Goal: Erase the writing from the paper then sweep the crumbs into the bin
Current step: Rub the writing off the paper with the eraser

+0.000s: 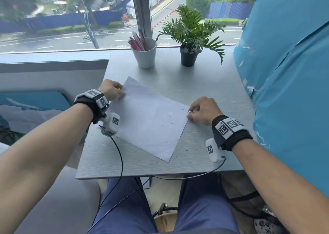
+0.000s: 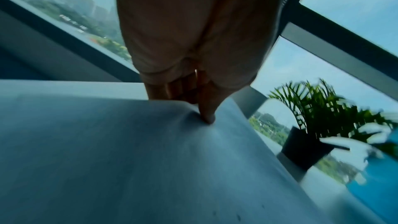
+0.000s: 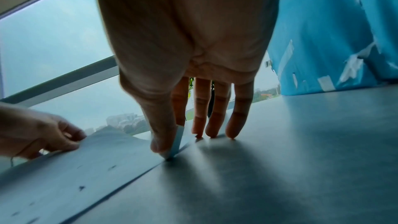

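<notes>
A white sheet of paper point(image 1: 151, 116) lies askew on the grey table point(image 1: 204, 144). Dark eraser crumbs point(image 1: 171, 123) dot its right part, and a few lie on the table near its lower edge. My left hand point(image 1: 122, 93) pinches the sheet's far-left corner, thumb on top; in the left wrist view the paper point(image 2: 107, 142) bulges up at the thumb point(image 2: 206, 117). My right hand point(image 1: 190, 113) pinches the right corner. In the right wrist view that corner point(image 3: 180, 140) is raised between thumb and forefinger, and the other fingertips point(image 3: 212, 134) touch the table. No eraser shows.
A white cup of pens point(image 1: 145, 54) and a potted plant point(image 1: 188, 55) stand at the table's far side by the window. A large blue-wrapped object point(image 1: 284, 73) borders the table's right side. A light brown container point(image 1: 165, 219) shows below the table between my knees.
</notes>
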